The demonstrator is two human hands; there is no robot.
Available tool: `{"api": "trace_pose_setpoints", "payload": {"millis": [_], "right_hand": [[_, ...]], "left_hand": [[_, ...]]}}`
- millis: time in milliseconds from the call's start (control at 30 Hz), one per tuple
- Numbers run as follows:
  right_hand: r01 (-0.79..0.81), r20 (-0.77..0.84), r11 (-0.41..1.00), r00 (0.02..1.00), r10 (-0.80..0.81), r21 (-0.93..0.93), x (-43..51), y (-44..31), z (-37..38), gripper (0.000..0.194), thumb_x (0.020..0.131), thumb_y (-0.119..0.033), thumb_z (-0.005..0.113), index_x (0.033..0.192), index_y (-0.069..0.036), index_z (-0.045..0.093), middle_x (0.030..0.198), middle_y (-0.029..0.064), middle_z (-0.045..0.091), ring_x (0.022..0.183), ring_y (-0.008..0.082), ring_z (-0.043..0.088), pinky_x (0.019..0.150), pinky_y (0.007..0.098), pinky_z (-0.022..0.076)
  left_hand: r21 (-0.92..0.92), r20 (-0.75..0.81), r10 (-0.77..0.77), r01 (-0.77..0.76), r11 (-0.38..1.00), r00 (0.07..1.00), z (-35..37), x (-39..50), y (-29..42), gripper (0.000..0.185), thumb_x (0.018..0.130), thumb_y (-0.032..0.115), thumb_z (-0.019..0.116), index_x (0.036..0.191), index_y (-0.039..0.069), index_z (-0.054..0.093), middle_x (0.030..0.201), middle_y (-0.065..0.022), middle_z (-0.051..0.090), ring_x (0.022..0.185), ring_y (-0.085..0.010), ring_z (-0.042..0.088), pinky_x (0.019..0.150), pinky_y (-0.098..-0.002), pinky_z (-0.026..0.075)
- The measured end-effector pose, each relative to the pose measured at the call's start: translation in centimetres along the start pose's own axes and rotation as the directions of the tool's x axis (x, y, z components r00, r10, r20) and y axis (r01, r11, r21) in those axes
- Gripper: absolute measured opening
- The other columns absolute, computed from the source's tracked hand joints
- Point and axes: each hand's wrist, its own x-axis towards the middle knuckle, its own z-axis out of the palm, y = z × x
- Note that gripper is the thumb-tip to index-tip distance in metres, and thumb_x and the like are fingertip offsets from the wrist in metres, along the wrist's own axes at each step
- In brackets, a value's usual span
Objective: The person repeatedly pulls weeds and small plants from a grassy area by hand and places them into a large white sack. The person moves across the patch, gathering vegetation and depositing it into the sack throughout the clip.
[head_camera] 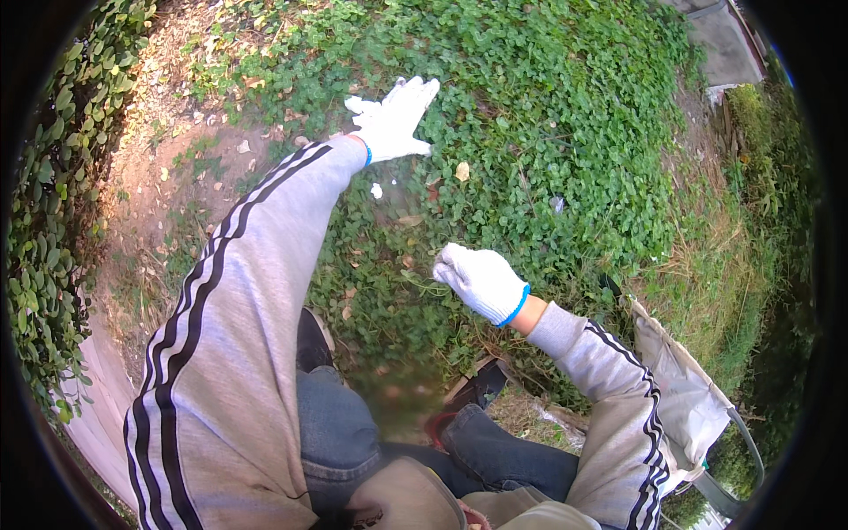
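Observation:
My left hand [394,122], in a white knit glove with a blue cuff edge, is stretched out ahead over the low clover-like ground cover [563,119]. Its fingers are spread, and nothing shows in them. Closer to my body, my right hand [482,281] wears a matching glove and has its fingers curled together. Thin green stems [424,286] emerge at those fingertips; the grip itself is mostly hidden. A dry yellowish leaf [462,171] and a small white scrap [376,191] lie on the ground between the two hands.
A pale sack-like container [682,391] with a grey curved tube stands by my right arm. Leafy shrubs [50,199] border bare soil [218,159] on the left. A grey slab [725,50] lies at the upper right. My bent knees [338,424] are below.

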Motion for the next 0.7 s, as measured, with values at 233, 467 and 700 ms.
{"api": "trace_pose_setpoints", "payload": {"millis": [233, 467, 700], "right_hand": [[-0.128, -0.016, 0.985, 0.991, 0.131, 0.118, -0.4, 0.7, 1.6, 0.022, 0.101, -0.031, 0.059, 0.103, -0.009, 0.059, 0.080, 0.0187, 0.067, 0.073, 0.0411, 0.068, 0.064, 0.0488, 0.0537], [-0.149, -0.056, 0.979, 0.986, 0.158, 0.140, 1.1, 0.5, 1.3, 0.019, 0.101, -0.027, 0.057, 0.105, -0.008, 0.059, 0.085, 0.0196, 0.068, 0.078, 0.0407, 0.069, 0.068, 0.0491, 0.0541], [-0.123, -0.045, 0.990, 0.991, 0.127, 0.076, 2.1, 0.4, 1.7, 0.021, 0.101, -0.030, 0.059, 0.103, -0.008, 0.058, 0.084, 0.0207, 0.067, 0.077, 0.0419, 0.068, 0.067, 0.0500, 0.0530]], "left_hand": [[-0.832, -0.249, -0.075, -0.173, 0.527, 0.966, 8.6, 4.3, -4.1, 0.038, 0.100, 0.016, 0.059, 0.138, 0.010, 0.053, 0.134, -0.0071, 0.056, 0.129, -0.0256, 0.054, 0.102, -0.0379, 0.048], [-0.641, -0.386, -0.187, -0.116, 0.759, 0.903, 7.4, 3.5, -2.5, 0.018, 0.101, 0.009, 0.056, 0.117, 0.002, 0.062, 0.108, -0.0081, 0.070, 0.102, -0.0203, 0.067, 0.085, -0.0364, 0.054], [-0.521, -0.400, -0.208, -0.035, 0.853, 0.893, 3.2, 4.0, 0.0, 0.016, 0.099, 0.016, 0.057, 0.111, 0.006, 0.060, 0.101, -0.0169, 0.070, 0.097, -0.0374, 0.067, 0.085, -0.0446, 0.053]]}}
